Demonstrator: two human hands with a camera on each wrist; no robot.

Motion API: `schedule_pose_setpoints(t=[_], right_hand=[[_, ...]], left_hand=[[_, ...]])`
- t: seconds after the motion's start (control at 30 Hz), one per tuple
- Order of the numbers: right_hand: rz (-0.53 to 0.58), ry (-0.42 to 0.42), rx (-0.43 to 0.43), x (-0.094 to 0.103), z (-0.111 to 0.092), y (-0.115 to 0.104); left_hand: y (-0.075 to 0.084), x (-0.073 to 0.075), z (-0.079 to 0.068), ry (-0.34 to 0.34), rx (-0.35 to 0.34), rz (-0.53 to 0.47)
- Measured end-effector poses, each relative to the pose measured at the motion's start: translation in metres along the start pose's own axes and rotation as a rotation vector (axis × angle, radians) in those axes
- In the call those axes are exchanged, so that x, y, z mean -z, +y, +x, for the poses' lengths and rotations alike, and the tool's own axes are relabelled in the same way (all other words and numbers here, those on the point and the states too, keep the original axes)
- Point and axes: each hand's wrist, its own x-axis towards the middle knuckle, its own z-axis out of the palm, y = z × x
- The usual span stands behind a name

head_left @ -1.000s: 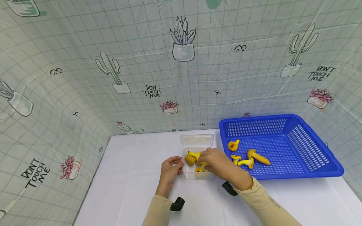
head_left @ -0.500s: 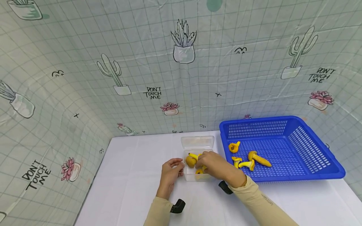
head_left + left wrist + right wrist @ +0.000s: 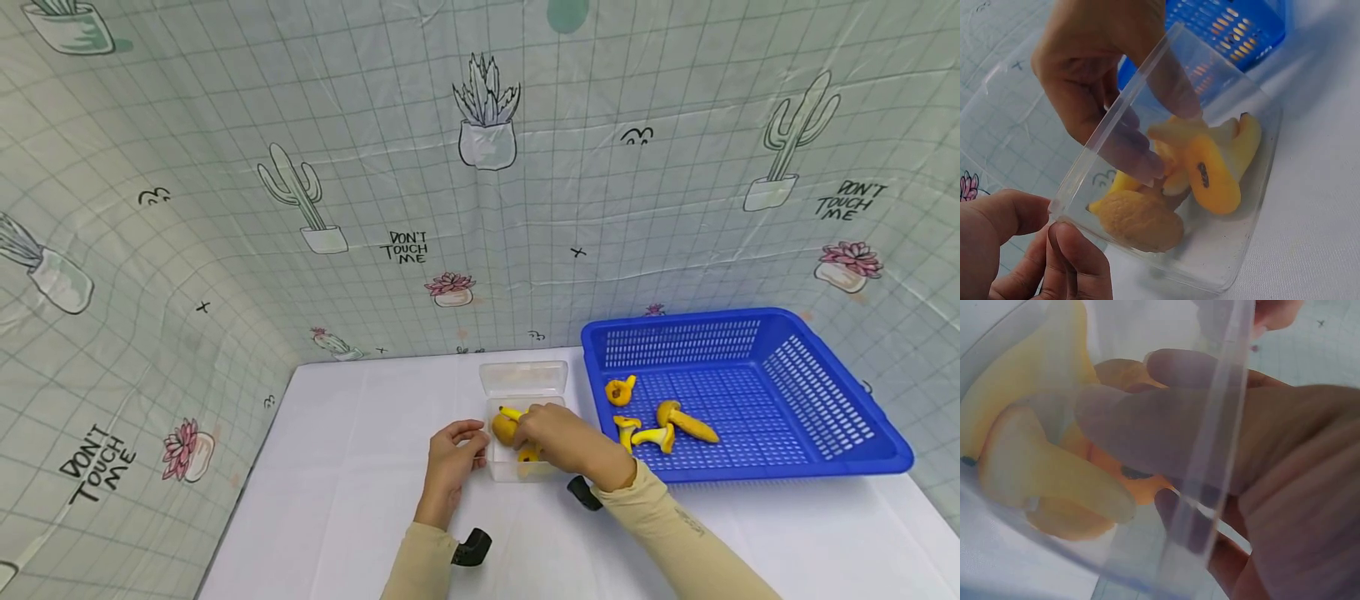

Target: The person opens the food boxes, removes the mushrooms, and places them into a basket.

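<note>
Looking down from the head view, the small clear plastic box (image 3: 525,446) sits on the white table (image 3: 337,500), its hinged lid lying open behind it, just left of the blue perforated plastic basket (image 3: 825,417) where more yellow mushroom-shaped pieces (image 3: 660,425) lie loose. The left hand (image 3: 450,458) holds the box's left edge; the right hand (image 3: 558,437) reaches into it over the yellow mushroom-shaped toys (image 3: 507,425).

From the left wrist, the left hand's fingers (image 3: 1079,262) pinch the near corner of the clear box (image 3: 1235,250), while the right hand's fingers (image 3: 1129,150) press down among the toys (image 3: 1210,169): glossy yellow-orange stems and a wrinkled tan cap. Seating them well probably calls for a firm hold on that corner and gentle, low pressure.

From the right wrist, through the box wall, the right fingers (image 3: 1147,419) are curled round one orange piece (image 3: 1129,469), with pale yellow stems (image 3: 1054,481) crowded beside it.
</note>
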Motion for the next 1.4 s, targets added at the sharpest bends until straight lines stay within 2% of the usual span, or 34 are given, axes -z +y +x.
schedule_pose_setpoints(t=[0.47, 0.83, 1.17, 1.4], right_hand=[[-0.033, 0.012, -0.019, -0.005, 0.005, -0.003], [-0.036, 0.063, 0.019, -0.012, 0.006, -0.001], [-0.017, 0.026, 0.03, -0.007, 0.007, -0.002], [-0.035, 0.034, 0.052, -0.01, 0.01, -0.001]], left_hand=[[-0.002, 0.0, 0.002, 0.003, -0.006, -0.009], [-0.001, 0.001, 0.001, 0.001, -0.002, -0.015], [-0.002, 0.0, 0.002, -0.006, -0.009, -0.018], [-0.001, 0.001, 0.001, -0.006, -0.009, -0.011]])
